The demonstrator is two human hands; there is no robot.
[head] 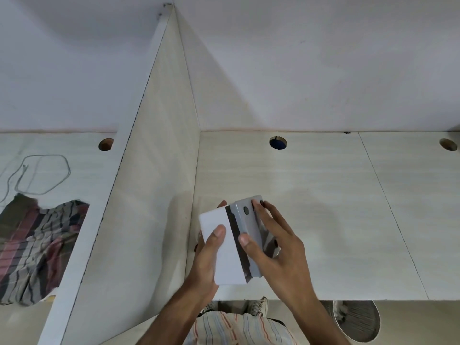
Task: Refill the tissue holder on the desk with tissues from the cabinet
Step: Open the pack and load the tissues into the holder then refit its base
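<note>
Hands above the desk point(311, 195) work a tissue holder point(234, 242): left hand point(206, 260) clasps its white body, right hand point(271, 242) grips the grey cover, which could slip and drop.

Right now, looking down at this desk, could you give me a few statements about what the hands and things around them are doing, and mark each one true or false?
1. Both hands hold the tissue holder above the desk. True.
2. The left hand grips the grey part. False: it holds the white part; the right hand is on the grey part.
3. A striped cloth lies beyond the divider panel, on the left. True.
4. The holder rests flat on the striped cloth. False: it is held in the hands, right of the divider.
5. A coiled cable lies behind the cloth. True.
</note>
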